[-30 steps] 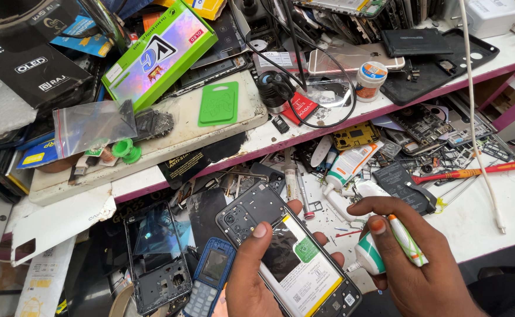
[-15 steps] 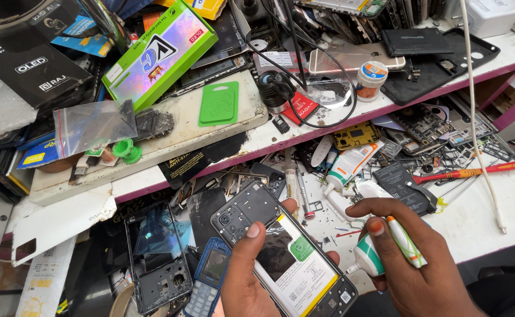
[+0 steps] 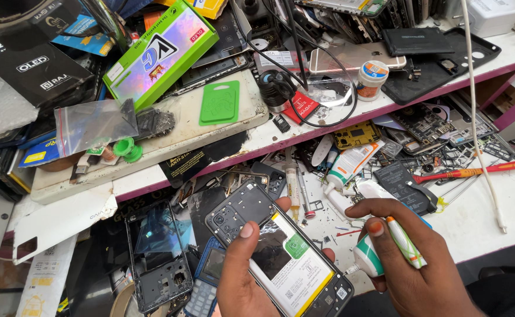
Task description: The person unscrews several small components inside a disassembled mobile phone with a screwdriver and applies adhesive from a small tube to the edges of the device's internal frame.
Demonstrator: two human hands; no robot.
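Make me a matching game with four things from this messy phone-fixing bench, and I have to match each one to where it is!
Things:
1. opened phone
2. glue tube
3. green card
4. red screwdriver

Places:
A. lying on the upper shelf
B. held in the left hand
C. lying on the white bench at the far right
D. held in the right hand

Right pairs: 1-B, 2-D, 3-A, 4-C
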